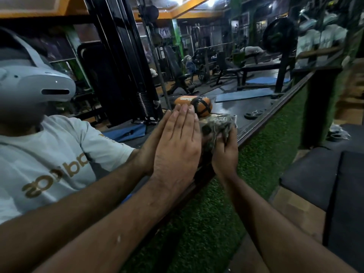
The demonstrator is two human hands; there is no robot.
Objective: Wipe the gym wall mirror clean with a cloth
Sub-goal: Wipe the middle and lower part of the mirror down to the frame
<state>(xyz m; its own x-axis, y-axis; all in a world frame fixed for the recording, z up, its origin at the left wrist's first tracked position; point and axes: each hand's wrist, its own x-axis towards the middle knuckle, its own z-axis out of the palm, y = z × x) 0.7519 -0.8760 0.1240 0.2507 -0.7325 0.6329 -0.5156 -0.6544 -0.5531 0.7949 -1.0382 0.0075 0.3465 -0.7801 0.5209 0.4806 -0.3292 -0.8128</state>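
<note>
free: mirror (226, 99) glass beyond hands | blocked: wooden frame (262, 123) along lower edge, turf wall (266, 158) below

Scene dim overall, with a cool cast. Light comes from bright ceiling lamps (211, 1) far overhead, blown out to white glare. Far right background soft and smeared. Wide-angle bending evident at the edges. The cloth (220, 125) shows motion blur; the near forearms are evenly lit.

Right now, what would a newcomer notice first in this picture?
At the centre, the left hand presses flat on the wall mirror, meeting its own reflection. Just right of it, the right hand grips a crumpled grey cloth against the glass near the dark frame. Green artificial turf covers the wall below.
</note>
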